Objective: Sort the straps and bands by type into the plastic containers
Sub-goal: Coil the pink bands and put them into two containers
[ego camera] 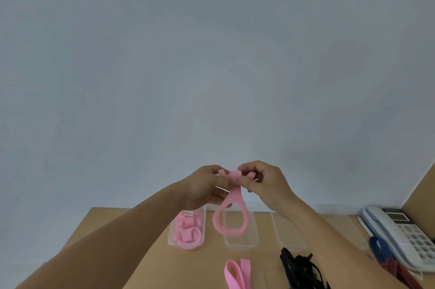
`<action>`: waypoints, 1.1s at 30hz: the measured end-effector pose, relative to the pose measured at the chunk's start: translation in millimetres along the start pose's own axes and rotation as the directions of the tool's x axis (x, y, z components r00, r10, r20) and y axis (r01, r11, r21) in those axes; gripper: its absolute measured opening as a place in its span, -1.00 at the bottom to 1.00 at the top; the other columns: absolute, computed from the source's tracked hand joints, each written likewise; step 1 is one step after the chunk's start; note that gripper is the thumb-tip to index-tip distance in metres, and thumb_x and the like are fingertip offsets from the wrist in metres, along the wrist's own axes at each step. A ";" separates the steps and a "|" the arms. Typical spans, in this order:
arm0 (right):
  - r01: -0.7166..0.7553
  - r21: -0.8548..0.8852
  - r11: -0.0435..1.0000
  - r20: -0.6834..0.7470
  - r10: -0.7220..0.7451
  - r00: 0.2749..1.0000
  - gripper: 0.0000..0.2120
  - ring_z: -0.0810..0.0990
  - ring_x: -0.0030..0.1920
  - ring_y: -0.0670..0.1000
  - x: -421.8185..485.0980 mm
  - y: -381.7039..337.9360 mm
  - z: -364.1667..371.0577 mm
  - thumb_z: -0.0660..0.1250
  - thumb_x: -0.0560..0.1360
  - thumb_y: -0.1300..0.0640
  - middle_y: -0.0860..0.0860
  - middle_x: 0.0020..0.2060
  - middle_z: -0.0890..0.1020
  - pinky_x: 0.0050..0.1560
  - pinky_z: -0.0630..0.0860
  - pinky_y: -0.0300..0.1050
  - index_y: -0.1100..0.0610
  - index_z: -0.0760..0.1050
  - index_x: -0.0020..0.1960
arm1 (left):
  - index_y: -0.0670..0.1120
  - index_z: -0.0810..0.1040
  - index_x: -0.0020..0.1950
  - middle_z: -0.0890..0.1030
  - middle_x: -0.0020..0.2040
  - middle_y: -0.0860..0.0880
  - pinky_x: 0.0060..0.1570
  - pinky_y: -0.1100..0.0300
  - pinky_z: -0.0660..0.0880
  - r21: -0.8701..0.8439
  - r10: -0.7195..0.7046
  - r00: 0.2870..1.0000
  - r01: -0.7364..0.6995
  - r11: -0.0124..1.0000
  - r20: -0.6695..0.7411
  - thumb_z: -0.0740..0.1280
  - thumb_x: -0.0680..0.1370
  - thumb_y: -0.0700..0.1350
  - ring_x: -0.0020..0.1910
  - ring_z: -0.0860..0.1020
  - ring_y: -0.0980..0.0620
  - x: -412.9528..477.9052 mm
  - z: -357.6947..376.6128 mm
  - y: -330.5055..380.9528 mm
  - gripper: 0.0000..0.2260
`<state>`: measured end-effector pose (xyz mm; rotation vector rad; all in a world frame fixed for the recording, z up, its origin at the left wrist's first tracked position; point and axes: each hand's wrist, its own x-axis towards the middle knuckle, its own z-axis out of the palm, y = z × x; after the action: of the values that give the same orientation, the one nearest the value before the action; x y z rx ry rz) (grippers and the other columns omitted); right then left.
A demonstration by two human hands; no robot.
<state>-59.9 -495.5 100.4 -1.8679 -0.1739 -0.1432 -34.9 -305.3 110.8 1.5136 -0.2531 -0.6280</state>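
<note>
Fingers [210, 171]: left hand [202, 188] and right hand [266, 182] are both pinching the pink band [236, 192] at its crossed top.
Band: hanging in a loop just below the fingers.
Handling: appearing soft, light, limp; gripping at the crossing suits.

Two bare forearms — left hand [204, 186], right hand [267, 185], both bare
</note>
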 end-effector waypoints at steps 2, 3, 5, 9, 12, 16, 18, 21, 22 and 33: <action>0.020 -0.042 0.999 0.012 -0.019 1.000 -0.81 0.54 -0.26 -0.12 -0.5 0.8 0.5 0.53 0.41 0.19 -0.07 -0.21 0.59 -0.10 0.55 -0.26 0.02 0.63 -0.02 | -0.20 0.52 0.06 0.65 -0.10 -0.15 -0.15 0.09 0.58 -0.043 -0.002 1.000 0.002 0.999 0.008 0.37 0.52 -0.21 -0.16 0.64 -0.11 -0.8 1.2 1.7 -0.85; 0.024 -0.050 0.998 0.019 -0.023 1.000 -0.80 0.53 -0.26 -0.14 -0.9 0.8 0.8 0.53 0.41 0.22 -0.11 -0.23 0.59 -0.10 0.54 -0.27 0.01 0.63 -0.02 | -0.21 0.52 0.07 0.65 -0.09 -0.16 -0.15 0.09 0.59 -0.060 -0.001 1.000 0.001 0.998 -0.002 0.37 0.52 -0.18 -0.15 0.64 -0.12 -0.4 1.3 2.0 -0.83; 0.025 -0.054 0.998 0.035 -0.023 0.999 -0.77 0.53 -0.26 -0.16 -2.2 0.1 0.3 0.52 0.40 0.28 -0.20 -0.30 0.59 -0.11 0.53 -0.28 0.02 0.62 -0.03 | -0.21 0.50 0.07 0.65 -0.08 -0.17 -0.15 0.08 0.59 -0.080 0.009 1.000 -0.011 0.997 -0.027 0.38 0.54 -0.20 -0.15 0.65 -0.12 -0.3 1.6 2.2 -0.85; 0.005 0.009 1.000 0.054 -0.005 0.999 -0.77 0.57 -0.23 -0.11 -4.8 -2.0 -3.0 0.53 0.35 0.12 -0.14 -0.21 0.64 -0.15 0.54 -0.24 0.05 0.62 -0.01 | -0.22 0.48 0.12 0.64 -0.02 -0.23 -0.17 0.07 0.59 -0.093 0.038 0.999 -0.041 0.995 -0.033 0.41 0.52 -0.29 -0.16 0.64 -0.15 0.4 0.3 1.4 -0.78; -0.086 0.090 0.992 0.042 0.083 0.996 -0.81 0.63 -0.26 -0.01 -3.2 -5.6 -2.7 0.43 0.49 0.06 0.04 -0.13 0.67 -0.21 0.54 -0.10 0.17 0.59 0.01 | -0.22 0.48 0.14 0.59 -0.01 -0.23 -0.19 0.07 0.59 -0.084 0.084 0.994 -0.089 0.992 -0.064 0.43 0.49 -0.35 -0.16 0.63 -0.15 1.6 -0.9 0.6 -0.73; -0.135 0.050 0.990 0.089 0.130 0.987 -0.80 0.61 -0.32 0.02 -3.5 -6.6 0.2 0.37 0.55 0.08 0.10 -0.26 0.68 -0.26 0.56 -0.10 0.23 0.59 -0.02 | -0.21 0.49 0.15 0.56 0.09 -0.17 -0.12 0.10 0.59 0.042 0.156 0.984 -0.153 0.987 -0.080 0.51 0.41 -0.33 -0.11 0.64 -0.10 3.5 2.0 -2.8 -0.63; -0.115 0.029 0.993 0.077 0.112 0.991 -0.84 0.61 -0.31 0.03 -3.2 -4.6 0.1 0.40 0.53 0.11 0.13 -0.26 0.68 -0.25 0.57 -0.08 0.22 0.59 -0.01 | -0.19 0.50 0.19 0.55 0.17 -0.16 -0.07 0.13 0.59 0.076 0.158 0.982 -0.151 0.986 -0.101 0.52 0.41 -0.34 -0.09 0.64 -0.08 4.6 1.9 -4.6 -0.60; -0.076 0.021 0.997 0.048 0.075 0.996 -0.86 0.62 -0.30 0.02 -2.3 -2.0 -0.7 0.46 0.48 0.15 0.13 -0.19 0.67 -0.27 0.58 -0.11 0.16 0.58 0.01 | -0.27 0.53 0.20 0.61 0.15 -0.26 0.00 0.12 0.57 0.096 0.097 0.994 -0.092 0.991 -0.056 0.46 0.46 -0.35 -0.08 0.63 -0.10 5.2 0.0 -5.2 -0.67; -0.066 0.021 0.998 0.040 0.065 0.997 -0.84 0.63 -0.30 0.00 -2.4 -2.0 -0.7 0.48 0.47 0.15 0.13 -0.15 0.66 -0.29 0.57 -0.14 0.14 0.58 0.01 | -0.33 0.55 0.18 0.63 0.10 -0.28 0.01 0.11 0.57 0.100 0.074 0.997 -0.070 0.993 -0.032 0.44 0.48 -0.35 -0.09 0.63 -0.12 4.6 -0.2 -5.1 -0.72; -0.023 -0.012 1.000 0.108 0.024 0.994 -0.71 0.67 -0.20 -0.04 -2.8 -0.3 2.4 0.50 0.39 0.33 0.04 0.00 0.62 -0.16 0.60 -0.20 0.06 0.55 0.01 | -0.28 0.58 0.18 0.62 0.07 -0.28 -0.01 -0.06 0.61 0.009 -0.089 0.995 0.088 0.996 0.040 0.33 0.43 -0.21 -0.09 0.65 -0.29 -1.9 -5.0 0.9 -0.66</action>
<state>-62.6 -493.3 99.5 -1.8892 -0.2261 -0.0263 -33.6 -300.2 111.8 1.5266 -0.2202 -0.7293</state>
